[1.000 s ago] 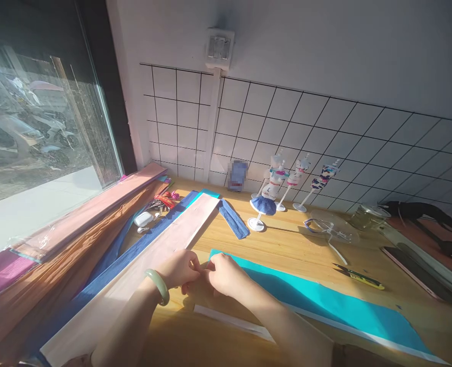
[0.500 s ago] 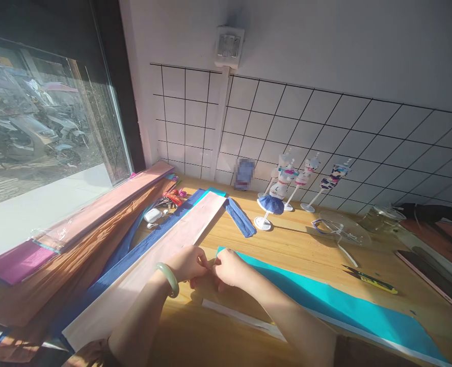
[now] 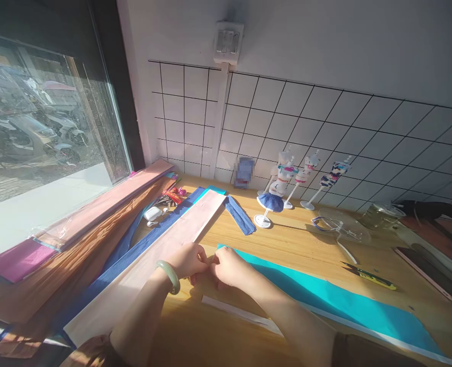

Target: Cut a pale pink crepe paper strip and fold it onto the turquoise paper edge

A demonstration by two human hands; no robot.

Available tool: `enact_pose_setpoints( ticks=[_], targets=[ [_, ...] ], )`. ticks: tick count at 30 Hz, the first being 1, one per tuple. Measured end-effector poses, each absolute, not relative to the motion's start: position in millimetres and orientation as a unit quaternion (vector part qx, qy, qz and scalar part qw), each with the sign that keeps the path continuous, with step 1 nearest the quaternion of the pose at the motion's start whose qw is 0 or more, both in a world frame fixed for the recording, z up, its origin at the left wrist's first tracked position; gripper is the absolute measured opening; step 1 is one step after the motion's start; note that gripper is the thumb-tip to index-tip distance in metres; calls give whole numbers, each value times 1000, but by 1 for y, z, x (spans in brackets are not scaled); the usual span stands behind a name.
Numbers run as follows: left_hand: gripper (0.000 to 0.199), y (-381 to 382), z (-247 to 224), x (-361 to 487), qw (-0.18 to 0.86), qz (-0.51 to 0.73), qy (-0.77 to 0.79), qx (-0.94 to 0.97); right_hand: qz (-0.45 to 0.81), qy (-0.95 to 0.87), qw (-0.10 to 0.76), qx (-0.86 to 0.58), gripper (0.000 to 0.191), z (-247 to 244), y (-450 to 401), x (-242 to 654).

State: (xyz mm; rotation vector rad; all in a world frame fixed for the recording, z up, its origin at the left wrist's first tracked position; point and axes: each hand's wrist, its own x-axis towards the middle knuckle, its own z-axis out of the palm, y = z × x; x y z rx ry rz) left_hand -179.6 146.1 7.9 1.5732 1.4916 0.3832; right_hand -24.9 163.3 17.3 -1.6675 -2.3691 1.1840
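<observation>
Close together over the wooden table, my left hand (image 3: 190,261) and my right hand (image 3: 226,267) meet with fingers pinched. Whatever lies between the fingertips is too small or hidden to make out. A green bangle (image 3: 169,276) circles my left wrist. Beneath my left arm runs a long pale pink strip of crepe paper (image 3: 160,250). A turquoise crepe paper sheet (image 3: 325,295) extends from beside my right hand to the lower right, partly under my forearm. Below the hands lies a narrow white strip (image 3: 237,312).
Several small dress-form stands (image 3: 270,204) are at the back, near a folded blue strip (image 3: 240,215). Yellow-handled snips (image 3: 373,276), a phone (image 3: 424,272) and a glass jar (image 3: 380,216) lie right. Earbuds case (image 3: 153,213), blue paper (image 3: 122,265) and orange paper (image 3: 91,244) are left.
My two hands have come slightly closer, their fingertips now meeting. The view has shifted a little; the things on the table stay in place.
</observation>
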Motion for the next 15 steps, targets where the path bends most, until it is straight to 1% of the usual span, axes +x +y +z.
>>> enact_pose_setpoints(
  ticks=[8, 15],
  targets=[
    [4, 145, 11, -179, 449, 151, 607, 638, 381, -764, 15, -520, 18, 13, 166, -22],
    [4, 144, 13, -179, 457, 151, 602, 637, 397, -755, 22, -522, 21, 5, 168, -19]
  ],
)
